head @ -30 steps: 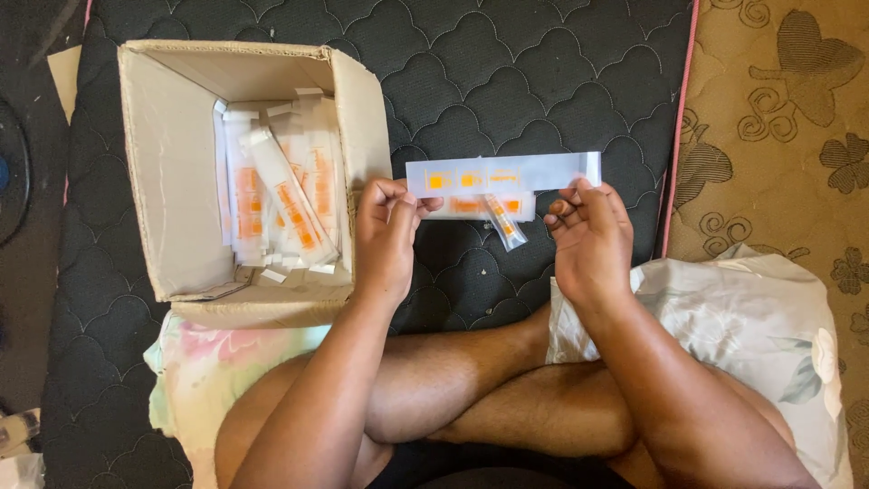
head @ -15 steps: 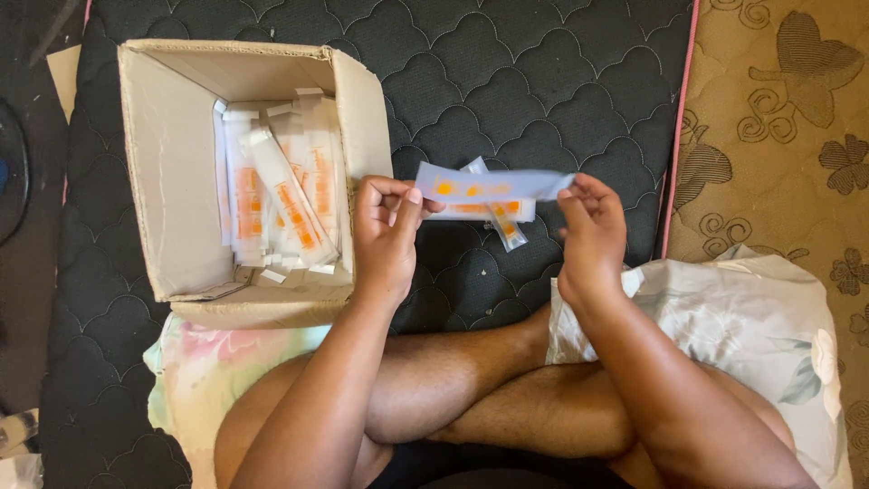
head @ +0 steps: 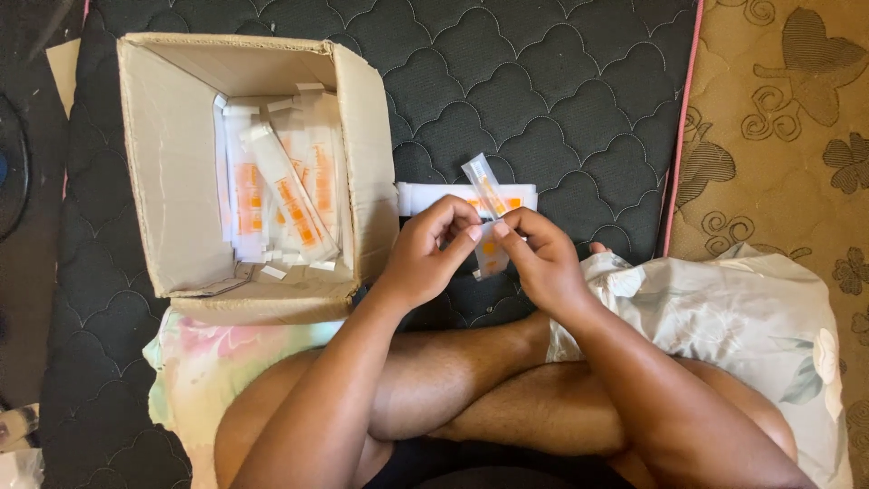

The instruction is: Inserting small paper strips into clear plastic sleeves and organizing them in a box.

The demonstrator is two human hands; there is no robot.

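Your left hand (head: 425, 258) and right hand (head: 540, 263) pinch a small clear sachet (head: 486, 186) between their fingertips. It looks light, floppy and slippery; grip its sealed edges.

- You are at home, sitting cross-legged on the floor, not at a worktop.
- Under you lies a dark quilted mattress (head: 561, 100) with pink piping along its right edge.
- To the right is a tan patterned carpet (head: 778, 109).
- Soft floral cushions (head: 751, 317) lie near your legs on either side.
- An open cardboard box (head: 172, 181) sits on the mattress at the far left.
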